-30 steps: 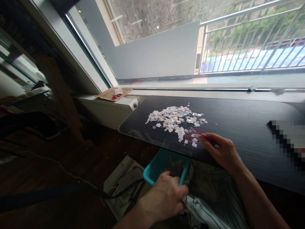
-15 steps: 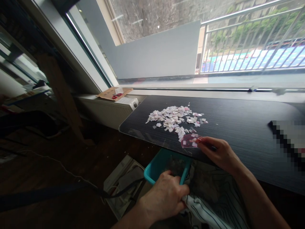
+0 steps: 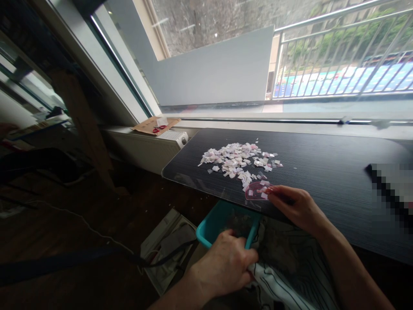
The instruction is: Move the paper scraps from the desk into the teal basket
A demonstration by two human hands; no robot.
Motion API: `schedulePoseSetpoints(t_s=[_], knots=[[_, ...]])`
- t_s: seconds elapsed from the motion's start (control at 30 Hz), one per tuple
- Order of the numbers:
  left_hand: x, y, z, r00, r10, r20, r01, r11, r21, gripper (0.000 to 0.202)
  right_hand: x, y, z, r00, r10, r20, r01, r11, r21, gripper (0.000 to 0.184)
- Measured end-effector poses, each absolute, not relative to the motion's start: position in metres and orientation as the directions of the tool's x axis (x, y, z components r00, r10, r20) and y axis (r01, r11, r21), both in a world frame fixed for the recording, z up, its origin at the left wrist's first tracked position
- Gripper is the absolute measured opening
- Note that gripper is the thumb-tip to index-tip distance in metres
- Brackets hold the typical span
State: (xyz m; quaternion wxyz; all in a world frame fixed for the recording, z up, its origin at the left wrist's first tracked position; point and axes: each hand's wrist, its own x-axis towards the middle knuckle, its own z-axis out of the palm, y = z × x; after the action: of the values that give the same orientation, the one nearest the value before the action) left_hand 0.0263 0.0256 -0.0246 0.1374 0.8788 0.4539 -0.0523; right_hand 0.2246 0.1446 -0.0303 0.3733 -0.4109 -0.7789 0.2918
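Observation:
My left hand [image 3: 227, 262] is closed over the near rim of a teal plastic bin [image 3: 206, 230], just below the table's front edge. Greyish see-through scraps [image 3: 240, 219] lie inside the bin. Over the tabletop, my right hand [image 3: 292, 204] pinches a clear pinkish plastic scraper [image 3: 253, 191] with a rounded left end. Small pale squares show on or through the scraper. Just beyond it spreads a pile of small white and pink paper pieces [image 3: 234, 159] on the dark table [image 3: 309, 155].
Red-handled scissors [image 3: 159, 128] rest on a brown envelope [image 3: 146, 125] on the sill at the left. A white radiator [image 3: 145, 146] stands below it. An open box with cables [image 3: 169, 249] sits on the floor beside the bin. A pixelated object [image 3: 393, 185] lies at the table's right.
Both hands, the bin and the scraper hold nearly the same places. The whole view has shifted very slightly.

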Motion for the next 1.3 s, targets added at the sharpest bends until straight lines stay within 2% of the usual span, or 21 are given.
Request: schedulePoseSetpoints(t_s=[0.1, 0.37, 0.43, 0.53, 0.6, 0.77, 0.83, 0.97, 1.17, 1.3], knots=[[0.027, 0.026, -0.025, 0.584, 0.788, -0.195, 0.810, -0.548, 0.208, 0.013, 0.225, 0.144, -0.029, -0.465, 0.832, 0.303, 0.397, 0.502, -0.768, 0.023], [0.028, 0.027, -0.025, 0.579, 0.795, -0.182, 0.812, -0.543, 0.214, 0.014, 0.225, 0.142, -0.028, -0.443, 0.840, 0.313, 0.372, 0.490, -0.788, 0.021], [0.027, 0.027, -0.024, 0.575, 0.799, -0.174, 0.813, -0.537, 0.225, 0.014, 0.227, 0.142, -0.028, -0.300, 0.878, 0.374, 0.385, 0.470, -0.794, 0.019], [0.022, 0.027, -0.023, 0.563, 0.807, -0.177, 0.819, -0.516, 0.250, 0.013, 0.229, 0.144, -0.029, 0.037, 0.899, 0.437, 0.432, 0.380, -0.818, 0.016], [0.017, 0.025, -0.023, 0.543, 0.821, -0.178, 0.831, -0.493, 0.258, 0.011, 0.229, 0.145, -0.029, 0.132, 0.885, 0.446, 0.456, 0.345, -0.821, 0.015], [0.002, 0.021, -0.024, 0.482, 0.855, -0.190, 0.866, -0.433, 0.248, 0.003, 0.230, 0.144, -0.029, 0.033, 0.895, 0.444, 0.521, 0.364, -0.772, 0.012], [-0.002, 0.019, -0.024, 0.458, 0.867, -0.197, 0.878, -0.407, 0.253, 0.004, 0.231, 0.143, -0.028, 0.023, 0.905, 0.426, 0.502, 0.358, -0.788, 0.013], [-0.005, 0.018, -0.025, 0.426, 0.885, -0.189, 0.888, -0.370, 0.272, 0.008, 0.231, 0.143, -0.028, 0.126, 0.897, 0.424, 0.478, 0.320, -0.818, 0.015], [-0.009, 0.016, -0.026, 0.409, 0.899, -0.156, 0.887, -0.351, 0.299, 0.006, 0.231, 0.143, -0.027, -0.015, 0.939, 0.345, 0.420, 0.319, -0.850, 0.013], [-0.012, 0.013, -0.023, 0.395, 0.907, -0.148, 0.886, -0.334, 0.321, 0.005, 0.232, 0.142, -0.026, -0.030, 0.941, 0.338, 0.389, 0.323, -0.863, 0.012]])
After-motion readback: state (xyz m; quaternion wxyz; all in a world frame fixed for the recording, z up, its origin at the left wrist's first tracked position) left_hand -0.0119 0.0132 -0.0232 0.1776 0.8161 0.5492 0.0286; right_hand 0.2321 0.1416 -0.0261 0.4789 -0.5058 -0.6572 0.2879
